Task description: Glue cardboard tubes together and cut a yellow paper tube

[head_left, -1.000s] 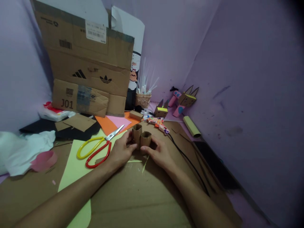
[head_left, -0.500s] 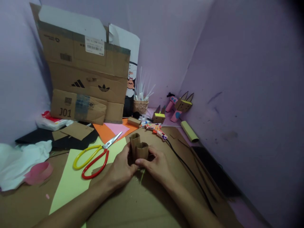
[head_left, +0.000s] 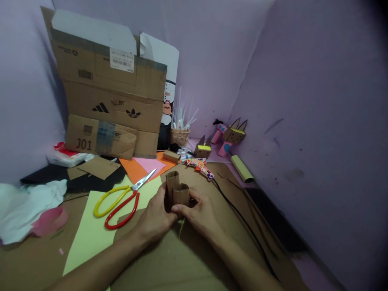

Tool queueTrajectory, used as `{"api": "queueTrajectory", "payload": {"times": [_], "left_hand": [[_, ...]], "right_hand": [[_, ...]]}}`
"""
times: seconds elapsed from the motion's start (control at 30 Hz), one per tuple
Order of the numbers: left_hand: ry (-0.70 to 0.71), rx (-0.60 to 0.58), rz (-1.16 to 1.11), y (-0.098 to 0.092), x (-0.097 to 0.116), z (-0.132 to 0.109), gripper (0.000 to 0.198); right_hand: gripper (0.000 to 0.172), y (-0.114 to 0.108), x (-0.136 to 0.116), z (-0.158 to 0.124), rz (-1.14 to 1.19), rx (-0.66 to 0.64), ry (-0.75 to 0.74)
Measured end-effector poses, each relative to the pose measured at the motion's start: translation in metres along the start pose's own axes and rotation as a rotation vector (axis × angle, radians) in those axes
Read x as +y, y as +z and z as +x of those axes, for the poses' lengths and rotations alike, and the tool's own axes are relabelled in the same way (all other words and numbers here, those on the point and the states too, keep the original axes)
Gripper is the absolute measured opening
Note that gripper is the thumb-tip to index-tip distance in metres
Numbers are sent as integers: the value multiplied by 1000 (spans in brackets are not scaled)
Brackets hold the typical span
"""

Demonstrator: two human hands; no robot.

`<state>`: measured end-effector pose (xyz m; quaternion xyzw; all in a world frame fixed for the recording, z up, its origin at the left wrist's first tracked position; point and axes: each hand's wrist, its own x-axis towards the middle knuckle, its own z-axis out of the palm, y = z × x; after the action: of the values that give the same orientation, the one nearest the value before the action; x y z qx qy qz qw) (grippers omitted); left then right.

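Note:
Two brown cardboard tubes stand upright side by side between my hands, a taller one [head_left: 172, 184] on the left and a shorter, wider one [head_left: 181, 195] in front on the right. My left hand [head_left: 157, 214] is closed on the taller tube from the left, its fingers partly hidden behind it. From the right my right hand [head_left: 201, 210] grips the shorter tube, thumb across its lower front. Scissors [head_left: 133, 190] with a yellow and a red handle lie open to the left, on a pale yellow sheet [head_left: 87, 234].
A patterned glue gun [head_left: 201, 166] with a black cable lies beyond my hands. Flattened cardboard [head_left: 115, 89] leans at the back left. A basket of clear sticks [head_left: 180, 136], cardboard animal figures [head_left: 232, 135] and a yellow-green roll [head_left: 241, 168] stand or lie farther back.
The shorter tube and my right thumb have shifted very slightly left. Both hands keep their hold, and the rest of the view is nearly the same.

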<state>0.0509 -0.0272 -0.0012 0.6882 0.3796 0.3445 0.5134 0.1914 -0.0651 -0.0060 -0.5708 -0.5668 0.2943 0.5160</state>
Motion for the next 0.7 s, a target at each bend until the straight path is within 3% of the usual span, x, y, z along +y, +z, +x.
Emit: {"api": "queueTrajectory", "payload": {"times": [0.13, 0.27, 0.47, 0.7], "left_hand": [[-13, -95, -246, -2, -1, 3, 66], [-78, -165, -428, -5, 1, 4, 65], [-104, -190, -438, -5, 4, 4, 66], [-46, -165, -313, -7, 0, 4, 63]], "right_hand": [[22, -5, -4, 1, 48, -36, -36], [35, -15, -6, 5, 215, -93, 48], [34, -20, -5, 6, 356, -123, 181], [26, -16, -4, 6, 359, -129, 173]]}}
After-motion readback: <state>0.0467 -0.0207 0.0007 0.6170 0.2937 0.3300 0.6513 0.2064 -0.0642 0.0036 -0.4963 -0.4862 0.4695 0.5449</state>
